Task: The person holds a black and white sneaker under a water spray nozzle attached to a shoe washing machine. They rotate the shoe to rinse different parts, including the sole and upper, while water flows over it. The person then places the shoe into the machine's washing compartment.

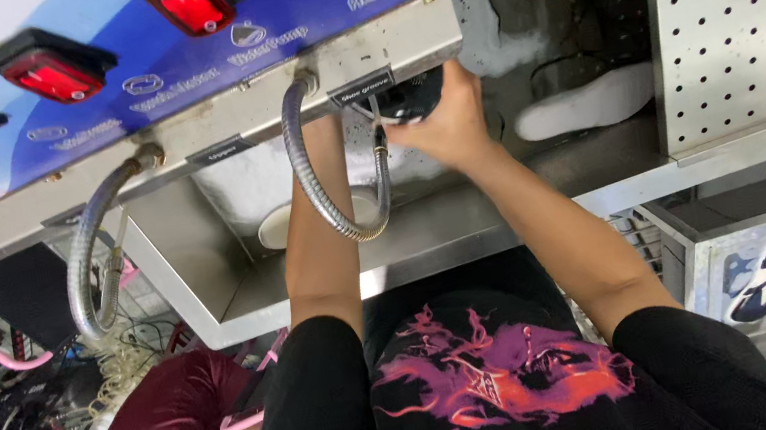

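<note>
My right hand (446, 123) was closed around a dark thing (408, 100), fingers curled over its near side, holding it right at the tip of the middle hose (326, 188), the bent metal one hanging from the front of the machine. I could not make out what the dark thing was, as most of it sat in shadow under the steel ledge above the hose.

My left forearm (317, 245) passed just behind the hose's loop and up into the basin (243, 296). The hand itself was hidden past the ledge, so I cannot tell whether its fingers were spread or gripping.

To my mind, doing this well meant a firm hold with the dark thing square to the hose tip and my wrist clear of the loop, so that I didn't knock the nozzle off its aim. A white shoe (589, 101) lay well to the right of the hose, a second hose (91, 274) hung well to its left, and red switches (53, 72) sat above it on the blue panel.
</note>
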Demonstrator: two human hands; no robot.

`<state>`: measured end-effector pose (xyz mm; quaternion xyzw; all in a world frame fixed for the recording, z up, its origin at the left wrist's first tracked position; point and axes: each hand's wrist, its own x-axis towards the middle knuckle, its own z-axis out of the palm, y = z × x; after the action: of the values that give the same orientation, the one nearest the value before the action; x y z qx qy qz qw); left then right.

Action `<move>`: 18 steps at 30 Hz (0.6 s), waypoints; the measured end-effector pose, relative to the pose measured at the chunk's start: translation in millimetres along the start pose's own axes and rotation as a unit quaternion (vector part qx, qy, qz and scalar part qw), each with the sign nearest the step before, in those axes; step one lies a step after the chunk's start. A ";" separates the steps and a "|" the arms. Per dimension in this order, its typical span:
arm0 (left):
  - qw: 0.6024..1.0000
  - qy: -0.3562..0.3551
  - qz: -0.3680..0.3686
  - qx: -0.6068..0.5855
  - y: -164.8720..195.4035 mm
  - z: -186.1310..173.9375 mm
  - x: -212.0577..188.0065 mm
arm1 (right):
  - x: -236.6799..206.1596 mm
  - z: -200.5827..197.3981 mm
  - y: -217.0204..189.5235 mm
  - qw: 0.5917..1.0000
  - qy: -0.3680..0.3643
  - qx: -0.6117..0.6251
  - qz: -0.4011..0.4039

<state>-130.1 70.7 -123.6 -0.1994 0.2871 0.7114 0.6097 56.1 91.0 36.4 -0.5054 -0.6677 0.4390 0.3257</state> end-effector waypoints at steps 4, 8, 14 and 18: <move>1.000 -0.009 0.011 -0.007 3.7 5.6 3.4 | -11.6 6.4 -8.4 1.000 0.007 0.027 0.003; 1.000 -0.011 0.014 -0.006 7.0 8.2 3.6 | -10.5 11.0 -6.7 1.000 0.012 0.024 -0.005; 1.000 -0.017 0.022 -0.008 2.8 10.3 3.4 | 0.3 -1.8 -1.5 1.000 0.001 0.011 0.007; 1.000 -0.021 0.018 -0.012 -10.6 18.3 17.0 | -3.7 -15.5 -6.3 1.000 -0.002 0.015 0.006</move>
<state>-121.5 96.3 -122.3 -0.1865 0.2690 0.7297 0.6003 68.3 90.9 48.5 -0.5035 -0.6589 0.4514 0.3294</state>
